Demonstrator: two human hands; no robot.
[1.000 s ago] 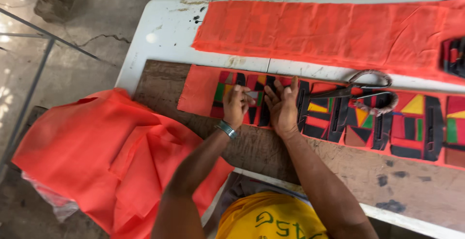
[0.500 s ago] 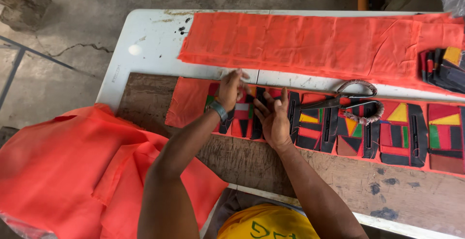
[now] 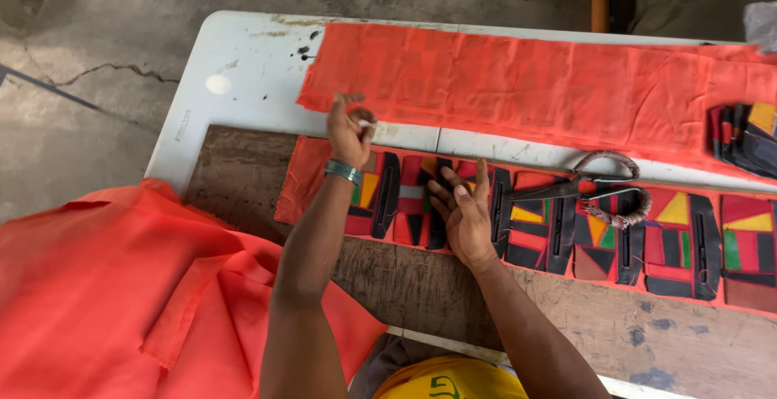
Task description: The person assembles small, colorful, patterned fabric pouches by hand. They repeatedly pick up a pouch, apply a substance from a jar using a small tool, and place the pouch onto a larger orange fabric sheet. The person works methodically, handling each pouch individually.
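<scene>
Left hand (image 3: 350, 133) lifts off the patchwork strip (image 3: 566, 233), now pinching a small white piece; right hand (image 3: 465, 219) stays flat, fingers spread, pressing it.

White table (image 3: 243, 83) with orange cloth (image 3: 518, 87), wooden board (image 3: 421, 286), perhaps chalk-marked.

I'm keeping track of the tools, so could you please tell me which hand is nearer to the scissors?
The right hand: it rests flat on the patchwork strip, just left of the scissors. The left hand is raised farther left, pinching something small and white.
</scene>
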